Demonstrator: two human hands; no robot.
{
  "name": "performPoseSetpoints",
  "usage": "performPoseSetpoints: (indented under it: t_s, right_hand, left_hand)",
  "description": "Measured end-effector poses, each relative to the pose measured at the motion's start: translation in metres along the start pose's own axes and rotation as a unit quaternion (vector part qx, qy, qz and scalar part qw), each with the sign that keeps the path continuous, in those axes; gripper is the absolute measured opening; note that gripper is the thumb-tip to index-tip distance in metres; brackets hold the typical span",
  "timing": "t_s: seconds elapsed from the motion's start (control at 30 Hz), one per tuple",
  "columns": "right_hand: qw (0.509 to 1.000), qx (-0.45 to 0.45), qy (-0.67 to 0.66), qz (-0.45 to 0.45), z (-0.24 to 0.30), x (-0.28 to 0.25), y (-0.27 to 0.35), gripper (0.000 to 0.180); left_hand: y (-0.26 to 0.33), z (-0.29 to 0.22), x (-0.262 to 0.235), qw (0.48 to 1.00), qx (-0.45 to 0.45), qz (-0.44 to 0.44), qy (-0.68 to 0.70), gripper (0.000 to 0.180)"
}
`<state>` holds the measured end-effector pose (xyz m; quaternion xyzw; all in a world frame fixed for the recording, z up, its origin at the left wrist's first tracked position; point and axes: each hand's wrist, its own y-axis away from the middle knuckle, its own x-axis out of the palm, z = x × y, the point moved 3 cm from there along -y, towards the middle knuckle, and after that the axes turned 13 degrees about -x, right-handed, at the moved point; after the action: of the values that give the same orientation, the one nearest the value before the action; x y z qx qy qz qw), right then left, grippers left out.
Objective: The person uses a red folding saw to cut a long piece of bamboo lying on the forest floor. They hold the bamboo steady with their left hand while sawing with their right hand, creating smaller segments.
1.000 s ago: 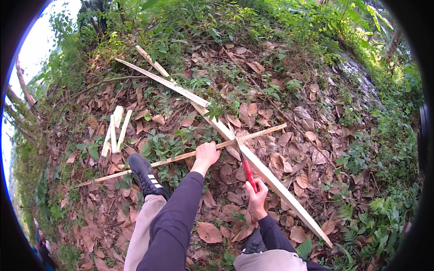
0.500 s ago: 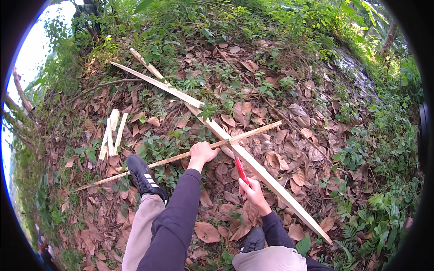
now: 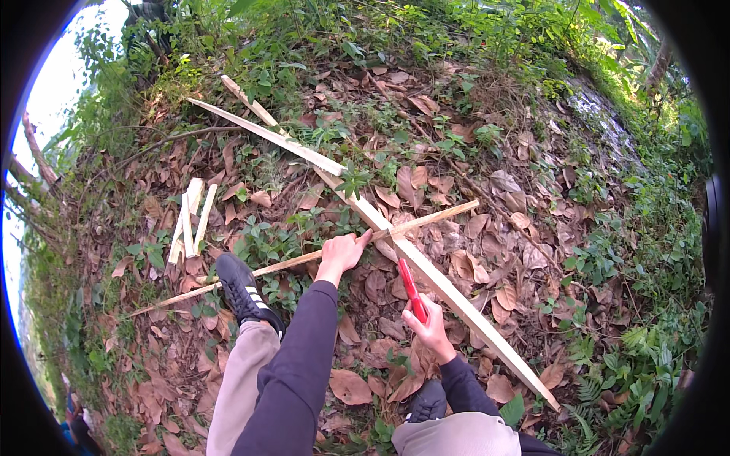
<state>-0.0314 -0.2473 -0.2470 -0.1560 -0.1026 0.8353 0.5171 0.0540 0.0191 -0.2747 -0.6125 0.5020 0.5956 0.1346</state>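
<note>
A thin wooden strip [image 3: 293, 262] crosses over a long, wider pale wooden strip [image 3: 471, 323] on the leafy ground. My left hand [image 3: 342, 253] is closed around the thin strip just left of the crossing, its index finger stretched toward the joint. In my right hand [image 3: 430, 330] is a slim red hand tool [image 3: 411, 285], its far end pointing up near the wide strip, just below the crossing. The tool's exact kind is unclear. My left shoe [image 3: 243, 289] covers part of the thin strip.
Several short wooden pieces [image 3: 187, 224] lie at the left. Beyond the crossing, another pale strip [image 3: 266, 137] overlaps the wide strip's far part. Dry leaves [image 3: 351, 386] and low plants cover the slope. A pale rocky surface [image 3: 604, 125] shows at the upper right.
My left hand has shifted slightly toward the crossing, and its index finger now extends along the thin strip. The right hand and red tool have barely moved.
</note>
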Motion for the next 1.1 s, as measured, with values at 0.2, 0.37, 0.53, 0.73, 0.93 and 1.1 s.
performPoseSetpoints:
  t_s: [0.2, 0.37, 0.53, 0.73, 0.93, 1.1]
  right_hand:
    - [0.983, -0.036, 0.146, -0.106, -0.01, 0.007, -0.01, 0.028]
    - [0.999, 0.031, 0.034, -0.016, -0.008, 0.009, -0.016, 0.034]
    - [0.993, 0.008, 0.068, -0.092, -0.002, 0.011, -0.007, 0.027]
    - [0.989, -0.04, 0.104, -0.094, 0.001, 0.009, -0.027, 0.026]
    - [0.995, 0.013, 0.07, -0.074, 0.011, 0.005, 0.008, 0.027]
    - [0.997, 0.025, 0.064, -0.047, 0.018, -0.007, 0.001, 0.03]
  left_hand:
    - [0.001, -0.006, -0.006, 1.0, 0.005, 0.012, 0.002, 0.084]
    - [0.0, 0.003, -0.006, 1.0, -0.002, 0.013, -0.002, 0.087]
    - [0.002, 0.0, -0.002, 1.0, 0.006, 0.003, -0.016, 0.085]
    - [0.0, -0.002, -0.001, 1.0, 0.003, -0.014, -0.004, 0.086]
    - [-0.001, -0.006, 0.004, 0.997, -0.073, 0.028, 0.01, 0.08]
    - [0.002, -0.015, 0.005, 0.993, 0.058, -0.025, -0.099, 0.053]
